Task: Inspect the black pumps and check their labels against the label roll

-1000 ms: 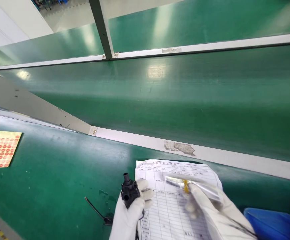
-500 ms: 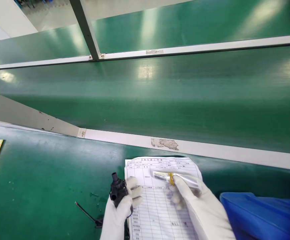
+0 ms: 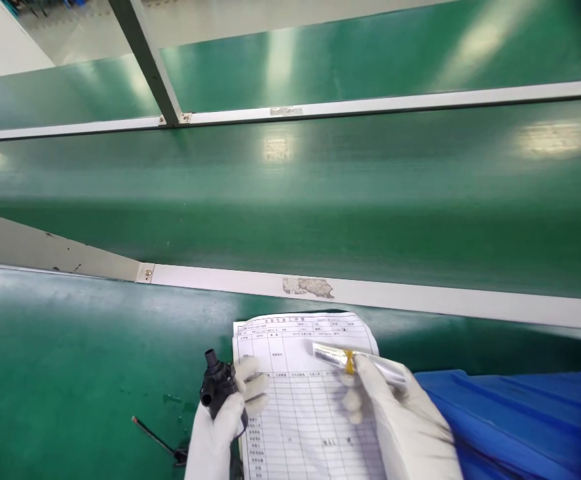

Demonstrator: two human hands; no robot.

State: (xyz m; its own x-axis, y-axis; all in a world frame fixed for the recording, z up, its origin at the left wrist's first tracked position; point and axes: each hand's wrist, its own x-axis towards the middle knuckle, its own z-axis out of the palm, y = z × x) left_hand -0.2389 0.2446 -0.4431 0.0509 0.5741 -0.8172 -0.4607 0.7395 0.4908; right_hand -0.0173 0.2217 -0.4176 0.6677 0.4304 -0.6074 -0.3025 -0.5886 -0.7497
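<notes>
My left hand [image 3: 215,433], in a white glove, is closed around a small black water pump [image 3: 217,381] whose two round ports point up and toward the lower left. A printed paper form [image 3: 297,407] with a table of rows lies on the green bench beneath both hands. Over its right side, my right hand [image 3: 400,420], also gloved, grips a shiny silver tube-shaped thing [image 3: 327,353] with a yellow band round it. Its far end passes along my fingers; what it is exactly I cannot tell. A black cable [image 3: 151,433] with a reddish tip extends left of my left hand.
A blue plastic container [image 3: 510,413] stands at the right, close to my right forearm. Behind the form runs a white metal rail [image 3: 420,301] with a green belt [image 3: 290,220] beyond it. Grey posts [image 3: 150,67] rise from the rails.
The view has turned to the right, so the bench things appear further left and more of the blue container shows. Both hands keep their holds; the silver thing is slightly more tilted.
</notes>
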